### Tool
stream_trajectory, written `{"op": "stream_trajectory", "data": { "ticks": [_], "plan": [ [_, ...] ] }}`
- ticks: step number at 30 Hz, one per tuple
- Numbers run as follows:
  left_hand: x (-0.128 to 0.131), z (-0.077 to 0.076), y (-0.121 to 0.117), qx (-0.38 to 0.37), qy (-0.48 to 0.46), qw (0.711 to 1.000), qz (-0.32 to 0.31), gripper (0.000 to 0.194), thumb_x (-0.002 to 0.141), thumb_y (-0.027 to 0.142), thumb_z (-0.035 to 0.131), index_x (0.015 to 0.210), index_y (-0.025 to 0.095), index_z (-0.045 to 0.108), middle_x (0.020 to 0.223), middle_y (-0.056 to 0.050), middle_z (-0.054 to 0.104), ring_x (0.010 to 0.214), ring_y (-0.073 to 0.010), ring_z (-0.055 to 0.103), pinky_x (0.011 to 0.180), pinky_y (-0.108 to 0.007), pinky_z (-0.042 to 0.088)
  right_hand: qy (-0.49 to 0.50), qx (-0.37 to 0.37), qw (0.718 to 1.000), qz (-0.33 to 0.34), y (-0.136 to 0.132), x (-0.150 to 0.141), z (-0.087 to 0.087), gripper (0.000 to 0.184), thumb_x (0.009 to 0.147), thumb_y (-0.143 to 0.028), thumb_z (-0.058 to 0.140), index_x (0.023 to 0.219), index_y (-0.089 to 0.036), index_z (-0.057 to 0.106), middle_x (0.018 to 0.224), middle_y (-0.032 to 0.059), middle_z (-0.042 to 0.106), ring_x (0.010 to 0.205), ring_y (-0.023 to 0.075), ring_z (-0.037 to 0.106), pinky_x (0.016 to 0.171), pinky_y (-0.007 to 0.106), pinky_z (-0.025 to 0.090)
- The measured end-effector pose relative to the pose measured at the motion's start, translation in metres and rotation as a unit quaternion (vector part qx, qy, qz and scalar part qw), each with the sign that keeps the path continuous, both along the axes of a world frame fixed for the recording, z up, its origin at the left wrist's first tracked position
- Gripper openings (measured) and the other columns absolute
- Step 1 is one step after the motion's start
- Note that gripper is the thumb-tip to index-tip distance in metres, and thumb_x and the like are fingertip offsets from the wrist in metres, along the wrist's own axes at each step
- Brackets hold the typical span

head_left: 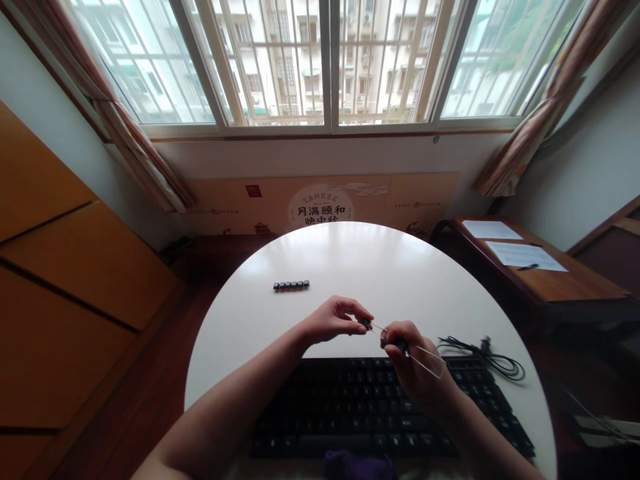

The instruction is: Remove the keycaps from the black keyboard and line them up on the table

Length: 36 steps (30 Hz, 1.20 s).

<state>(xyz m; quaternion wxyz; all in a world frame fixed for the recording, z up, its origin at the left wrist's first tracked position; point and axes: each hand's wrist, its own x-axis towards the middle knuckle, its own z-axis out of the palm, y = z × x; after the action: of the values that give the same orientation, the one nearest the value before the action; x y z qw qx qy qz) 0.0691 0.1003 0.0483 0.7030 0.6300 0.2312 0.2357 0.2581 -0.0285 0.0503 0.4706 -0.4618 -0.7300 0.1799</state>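
Observation:
My left hand [334, 320] is closed in a pinch on a small dark keycap [367, 324] held above the table. My right hand [413, 360] is closed round a wire keycap puller [417, 352], whose thin wire tip reaches to the keycap. Both hands hover just beyond the far edge of a black keyboard [370, 407] that lies on the round white table [360, 267]. A short row of several removed black keycaps [291, 285] sits on the table to the left, apart from the hands.
The keyboard's black cable [485, 357] coils on the table at the right. A brown side table with papers and a pen [520, 257] stands right of it. Wooden cabinets [65, 280] fill the left; a window and curtains lie behind.

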Motion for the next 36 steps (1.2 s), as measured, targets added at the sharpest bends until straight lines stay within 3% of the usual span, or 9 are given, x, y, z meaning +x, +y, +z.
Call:
{"op": "stream_trajectory", "data": {
  "ticks": [3, 6, 9, 11, 14, 16, 20, 23, 36],
  "plan": [
    [-0.004, 0.0, 0.008, 0.03, -0.008, 0.999, 0.044, 0.044, 0.066, 0.04, 0.085, 0.095, 0.01, 0.071, 0.084, -0.012, 0.074, 0.073, -0.0173, 0.067, 0.054, -0.022, 0.046, 0.037, 0.016, 0.999, -0.015, 0.0, 0.003, -0.003, 0.011, 0.101, -0.033, 0.045, 0.096, -0.023, 0.046, 0.08, 0.0004, 0.057, 0.055, 0.0112, 0.048, 0.053, 0.023, 0.039],
    [-0.016, 0.013, 0.024, 0.19, 0.043, 0.977, 0.083, 0.031, 0.077, 0.035, 0.077, 0.097, 0.013, 0.07, 0.092, -0.011, 0.074, 0.082, -0.0192, 0.069, 0.064, -0.026, 0.052, 0.058, 0.011, 0.998, -0.009, 0.001, 0.006, -0.004, 0.011, 0.101, -0.033, 0.045, 0.096, -0.023, 0.046, 0.08, -0.0003, 0.056, 0.054, 0.0102, 0.046, 0.052, 0.023, 0.04],
    [-0.034, 0.027, 0.046, 0.401, 0.163, 0.889, 0.146, 0.017, 0.085, 0.025, 0.067, 0.1, 0.018, 0.069, 0.097, -0.006, 0.074, 0.086, -0.0186, 0.069, 0.079, -0.031, 0.054, 0.046, -0.005, 0.999, 0.015, 0.004, 0.007, -0.006, 0.011, 0.1, -0.033, 0.047, 0.096, -0.023, 0.047, 0.08, 0.0004, 0.057, 0.054, 0.0103, 0.046, 0.052, 0.023, 0.039],
    [-0.046, 0.031, 0.063, 0.464, 0.241, 0.834, 0.178, 0.016, 0.087, 0.023, 0.064, 0.102, 0.02, 0.068, 0.098, -0.004, 0.074, 0.088, -0.02, 0.07, 0.082, -0.033, 0.054, 0.036, -0.013, 0.999, 0.025, 0.006, 0.008, -0.007, 0.012, 0.1, -0.033, 0.048, 0.095, -0.022, 0.047, 0.08, 0.0012, 0.057, 0.057, 0.0113, 0.048, 0.053, 0.023, 0.04],
    [-0.058, 0.021, 0.084, 0.467, 0.327, 0.797, 0.199, 0.015, 0.088, 0.024, 0.063, 0.102, 0.021, 0.066, 0.097, -0.004, 0.074, 0.084, -0.021, 0.07, 0.083, -0.035, 0.054, 0.027, -0.024, 0.999, 0.027, 0.01, 0.009, -0.009, 0.013, 0.1, -0.034, 0.048, 0.095, -0.022, 0.048, 0.079, 0.0019, 0.057, 0.062, 0.0132, 0.051, 0.056, 0.024, 0.041],
    [-0.061, 0.008, 0.093, 0.475, 0.356, 0.781, 0.195, 0.014, 0.087, 0.024, 0.064, 0.1, 0.022, 0.065, 0.099, -0.004, 0.074, 0.088, -0.0218, 0.07, 0.097, -0.043, 0.048, 0.021, -0.03, 0.999, 0.024, 0.012, 0.01, -0.009, 0.015, 0.1, -0.034, 0.047, 0.093, -0.021, 0.049, 0.076, 0.0014, 0.056, 0.063, 0.0136, 0.051, 0.056, 0.024, 0.041],
    [-0.061, -0.02, 0.102, 0.504, 0.38, 0.757, 0.17, 0.012, 0.084, 0.026, 0.068, 0.096, 0.025, 0.067, 0.124, -0.004, 0.068, 0.126, -0.0285, 0.054, 0.115, -0.061, 0.021, 0.008, -0.04, 0.999, 0.025, 0.013, 0.011, -0.009, 0.018, 0.1, -0.036, 0.046, 0.092, -0.021, 0.05, 0.072, 0.0006, 0.054, 0.061, 0.0135, 0.049, 0.058, 0.025, 0.042],
    [-0.062, -0.031, 0.103, 0.499, 0.409, 0.746, 0.165, 0.011, 0.082, 0.029, 0.07, 0.093, 0.027, 0.07, 0.139, -0.005, 0.058, 0.138, -0.0314, 0.04, 0.115, -0.065, 0.015, 0.0, -0.042, 0.999, 0.026, 0.013, 0.011, -0.01, 0.018, 0.1, -0.036, 0.045, 0.092, -0.021, 0.05, 0.072, 0.0008, 0.055, 0.062, 0.0139, 0.05, 0.058, 0.025, 0.042],
    [-0.073, -0.029, 0.107, 0.462, 0.491, 0.714, 0.19, 0.018, 0.078, 0.034, 0.07, 0.095, 0.027, 0.072, 0.145, -0.009, 0.051, 0.139, -0.0339, 0.037, 0.114, -0.065, 0.018, -0.017, -0.047, 0.998, 0.029, 0.012, 0.013, -0.008, 0.02, 0.1, -0.038, 0.045, 0.091, -0.021, 0.05, 0.071, -0.0001, 0.053, 0.06, 0.0134, 0.049, 0.059, 0.025, 0.041]
  ]
}}
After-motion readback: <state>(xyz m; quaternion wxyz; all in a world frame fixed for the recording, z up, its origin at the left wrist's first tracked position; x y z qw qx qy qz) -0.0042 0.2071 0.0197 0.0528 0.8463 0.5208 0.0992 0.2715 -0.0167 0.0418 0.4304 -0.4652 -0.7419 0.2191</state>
